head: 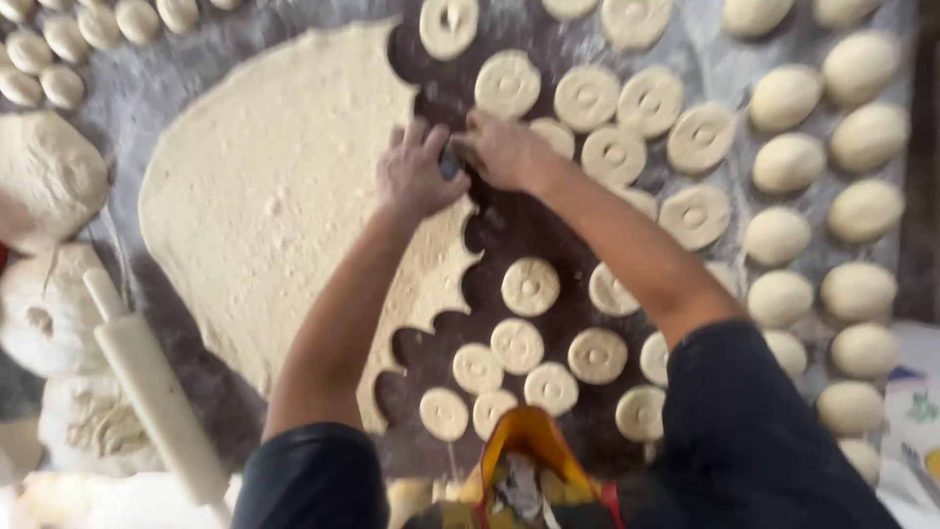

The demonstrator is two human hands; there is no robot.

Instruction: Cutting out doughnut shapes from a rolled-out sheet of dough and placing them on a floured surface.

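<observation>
A large rolled sheet of pale dough [264, 196] covers the floured dark surface, its right edge scalloped by round cut-outs. My left hand [416, 174] presses down at that cut edge, fingers spread on the dough. My right hand [504, 149] is beside it, gripping a small dark round cutter [452, 162] that sits between the two hands at the sheet's edge. Several cut dough rings [530, 286] with a pressed centre lie scattered to the right and below my arms.
A white rolling pin [157, 392] lies at the lower left beside lumps of dough [44, 176]. Smooth dough balls [783, 162] line the right side, smaller balls [59, 39] the top left. An orange-and-yellow object [529, 460] sits at the bottom centre.
</observation>
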